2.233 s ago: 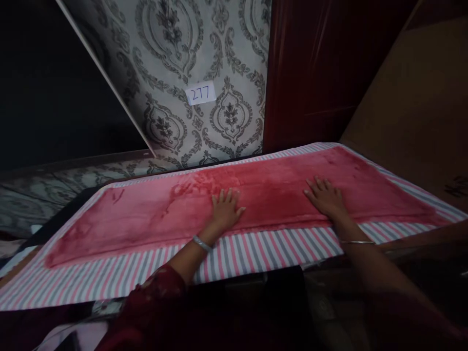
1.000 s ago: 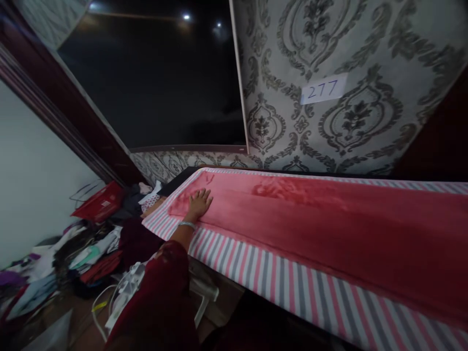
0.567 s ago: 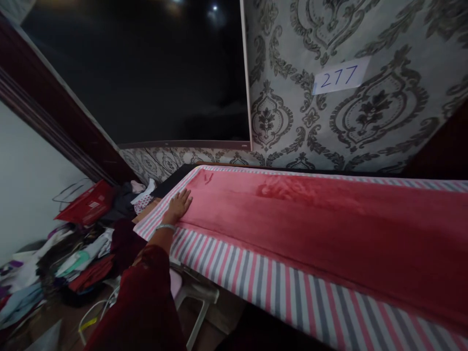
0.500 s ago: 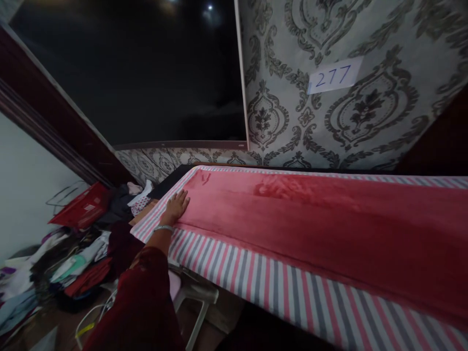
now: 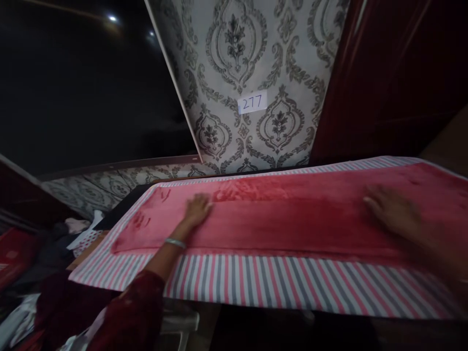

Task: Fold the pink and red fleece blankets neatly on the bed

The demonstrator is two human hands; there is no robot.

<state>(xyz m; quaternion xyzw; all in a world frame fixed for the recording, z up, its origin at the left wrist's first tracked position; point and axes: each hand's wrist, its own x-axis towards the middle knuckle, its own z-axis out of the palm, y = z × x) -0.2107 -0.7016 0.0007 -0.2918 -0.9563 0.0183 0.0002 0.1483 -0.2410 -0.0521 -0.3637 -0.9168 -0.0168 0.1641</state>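
A long red plush cloth point(image 5: 281, 222) lies flat on a pink, grey and white striped cloth point(image 5: 226, 280) spread over a long table. Its pile shows darker brushed patches near the back edge. My left hand point(image 5: 198, 208), with a bracelet at the wrist, rests open on the left part of the red cloth, fingers laid flat. Over the right part is my right hand point(image 5: 395, 209), blurred by motion, palm down and fingers stretched out. Whether it touches the cloth I cannot tell. Neither hand grips anything.
A large dark screen point(image 5: 91, 87) and patterned wallpaper stand behind the table, with a paper label point(image 5: 252, 102) reading 277. Clothes point(image 5: 27, 312) are heaped on the floor at left, near a red basket point(image 5: 14, 253). A pale stool point(image 5: 179, 322) is under the front edge.
My view has turned right. My left hand has slid from the left end of the red cloth toward its middle. My right hand has come into view at the right.
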